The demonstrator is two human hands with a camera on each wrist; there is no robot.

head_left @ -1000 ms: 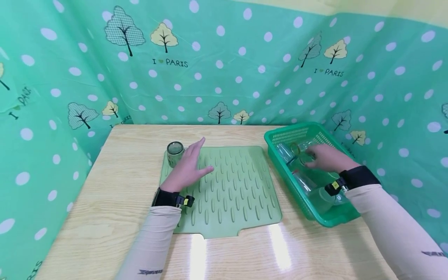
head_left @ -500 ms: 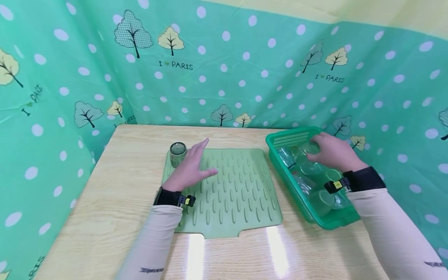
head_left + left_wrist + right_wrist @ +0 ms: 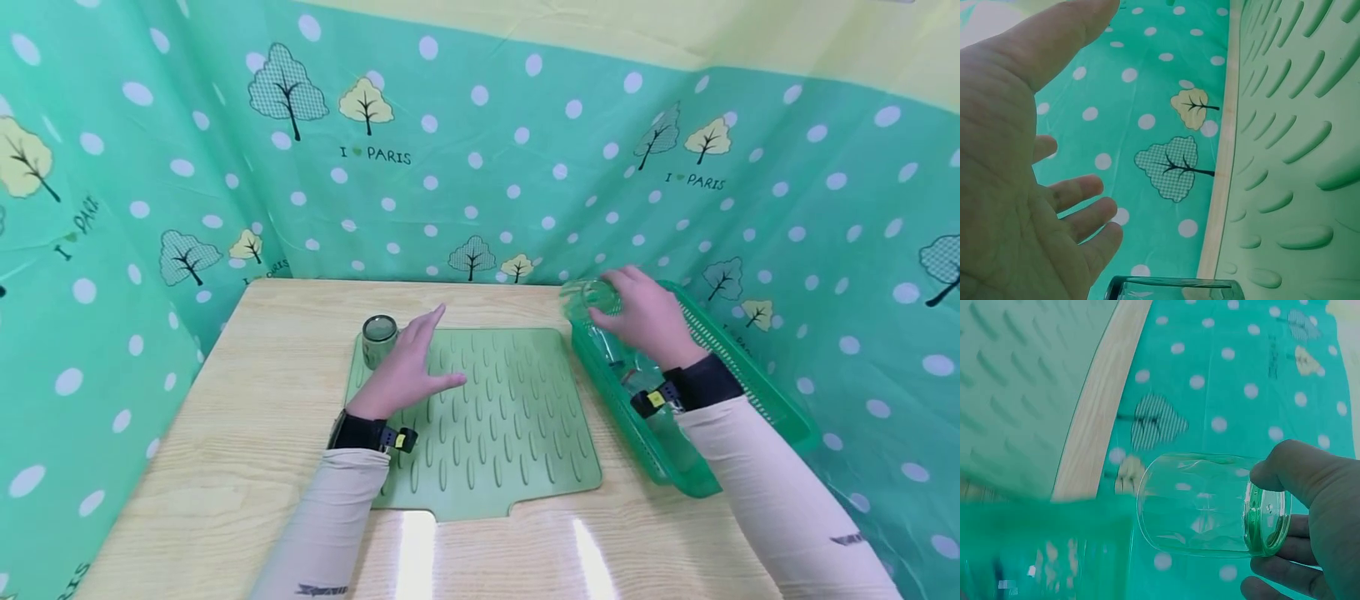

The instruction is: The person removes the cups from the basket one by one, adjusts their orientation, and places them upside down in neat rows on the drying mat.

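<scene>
on the left, an upturned glass (image 3: 379,339) stands at the far left corner of the ridged green mat (image 3: 495,433), which lies on the wooden worktop (image 3: 247,433). just beside it the left hand (image 3: 405,365) rests palm down on the mat, fingers straight and spread, holding nothing, its forearm running back toward the person. to the right, the right hand (image 3: 647,318) is raised over the near-left rim of the green basket (image 3: 757,392), wrist bent, thumb and fingers curled round the base of a clear glass (image 3: 1210,505) that is tipped on its side, mouth pointing left toward the mat.
</scene>
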